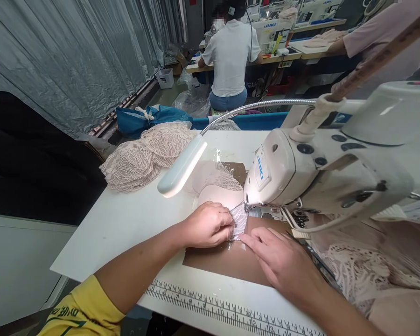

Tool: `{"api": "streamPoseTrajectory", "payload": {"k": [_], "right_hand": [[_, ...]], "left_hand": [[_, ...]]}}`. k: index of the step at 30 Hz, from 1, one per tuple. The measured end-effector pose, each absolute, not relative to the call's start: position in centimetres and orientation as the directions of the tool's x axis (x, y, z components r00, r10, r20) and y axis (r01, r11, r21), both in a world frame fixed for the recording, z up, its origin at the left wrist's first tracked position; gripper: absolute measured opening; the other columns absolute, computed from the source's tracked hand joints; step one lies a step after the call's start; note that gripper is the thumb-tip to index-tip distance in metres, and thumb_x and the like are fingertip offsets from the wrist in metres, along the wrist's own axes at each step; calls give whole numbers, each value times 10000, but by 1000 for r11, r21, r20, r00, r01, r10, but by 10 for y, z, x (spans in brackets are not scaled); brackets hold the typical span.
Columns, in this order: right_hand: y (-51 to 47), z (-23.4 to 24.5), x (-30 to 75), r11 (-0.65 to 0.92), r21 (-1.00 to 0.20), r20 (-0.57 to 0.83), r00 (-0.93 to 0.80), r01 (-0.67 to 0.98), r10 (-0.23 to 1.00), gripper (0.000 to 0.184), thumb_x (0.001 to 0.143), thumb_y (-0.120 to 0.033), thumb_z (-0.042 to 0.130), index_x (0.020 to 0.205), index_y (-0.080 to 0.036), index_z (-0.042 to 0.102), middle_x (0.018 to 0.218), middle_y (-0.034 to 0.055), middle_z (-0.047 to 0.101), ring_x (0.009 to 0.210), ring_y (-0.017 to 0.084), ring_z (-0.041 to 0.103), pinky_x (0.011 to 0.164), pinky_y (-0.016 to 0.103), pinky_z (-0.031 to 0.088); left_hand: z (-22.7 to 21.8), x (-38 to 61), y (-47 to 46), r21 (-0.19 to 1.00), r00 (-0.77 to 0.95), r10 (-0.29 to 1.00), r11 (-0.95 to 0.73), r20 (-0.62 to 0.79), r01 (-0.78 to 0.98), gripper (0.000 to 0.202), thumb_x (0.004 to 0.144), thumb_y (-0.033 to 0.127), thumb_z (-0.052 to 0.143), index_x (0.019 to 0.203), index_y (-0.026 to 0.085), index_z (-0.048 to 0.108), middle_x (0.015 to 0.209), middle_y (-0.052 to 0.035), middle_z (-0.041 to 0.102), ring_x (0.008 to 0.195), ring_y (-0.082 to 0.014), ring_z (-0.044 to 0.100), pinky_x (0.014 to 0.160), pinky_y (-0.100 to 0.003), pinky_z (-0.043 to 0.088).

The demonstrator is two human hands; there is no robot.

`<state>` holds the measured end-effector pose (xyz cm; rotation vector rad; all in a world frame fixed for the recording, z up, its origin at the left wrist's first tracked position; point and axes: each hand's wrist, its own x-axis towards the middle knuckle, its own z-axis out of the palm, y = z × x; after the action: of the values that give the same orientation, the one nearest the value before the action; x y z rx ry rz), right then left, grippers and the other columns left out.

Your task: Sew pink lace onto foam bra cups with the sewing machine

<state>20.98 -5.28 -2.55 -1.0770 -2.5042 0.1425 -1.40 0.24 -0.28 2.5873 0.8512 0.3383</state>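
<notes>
My left hand [208, 225] is curled into a pinch on a small piece of pale lace fabric [238, 219] right in front of the needle area of a white JUKI sewing machine [301, 172]. My right hand [280, 256] lies flat with fingers stretched out on the brown plate [224, 261], fingertips touching the lace's lower edge. Behind the lace lie pale pink padded cups [217, 191] partly covered with lace. A gooseneck lamp [182, 168] hangs over the work and lights it.
A heap of pink lace pieces [149, 156] lies at the table's far left. More lace [364, 275] is piled at my right. A printed ruler [210, 303] runs along the near table edge. Another person in a white shirt [230, 56] sits ahead at another machine.
</notes>
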Motion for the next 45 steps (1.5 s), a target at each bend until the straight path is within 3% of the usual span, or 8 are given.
{"api": "streamPoseTrajectory", "payload": {"k": [7,15,27,35,38,45], "right_hand": [[-55,-22,211,714,-268,300,-648,647,700,345,823,-39,432,1028,-195,662,734,26,562,666,170,471,584,285,307],[-55,-17,210,741,-233,350,-657,629,668,314,822,-21,435,986,-163,662,748,33,568,685,173,455,610,285,310],[-53,-18,210,731,-215,355,-645,648,676,306,845,-56,423,950,-191,677,694,16,547,635,160,457,574,281,305],[-54,-29,216,689,-295,353,-595,662,723,362,871,-53,372,1109,-176,614,893,46,623,644,134,522,577,274,357],[-54,-26,214,706,-279,311,-634,651,708,381,842,-34,378,1092,-184,623,813,35,596,657,152,512,564,278,343],[-55,-22,210,706,-188,329,-634,683,700,378,776,3,401,994,-177,652,775,40,591,680,172,484,597,295,316]], "left_hand": [[-4,-22,4,440,867,485,-807,111,395,208,905,253,512,1066,206,634,952,-42,648,907,-173,574,838,-303,377],[0,-22,1,271,906,414,-886,91,377,287,953,269,426,1164,235,618,881,-65,607,775,-176,523,707,-333,341],[0,-20,-3,233,917,392,-900,65,369,313,915,225,478,1206,219,593,837,-54,587,751,-176,513,654,-320,322],[0,-21,-4,247,922,381,-902,66,355,292,924,239,485,1180,231,627,816,-50,586,740,-169,509,679,-327,339],[1,-22,-3,247,923,379,-902,63,354,294,919,237,490,1180,239,626,818,-53,589,745,-173,511,680,-321,350],[2,-9,-4,231,871,470,-871,144,433,302,979,300,380,1093,183,634,1242,-91,570,883,-180,525,740,-304,405]]}}
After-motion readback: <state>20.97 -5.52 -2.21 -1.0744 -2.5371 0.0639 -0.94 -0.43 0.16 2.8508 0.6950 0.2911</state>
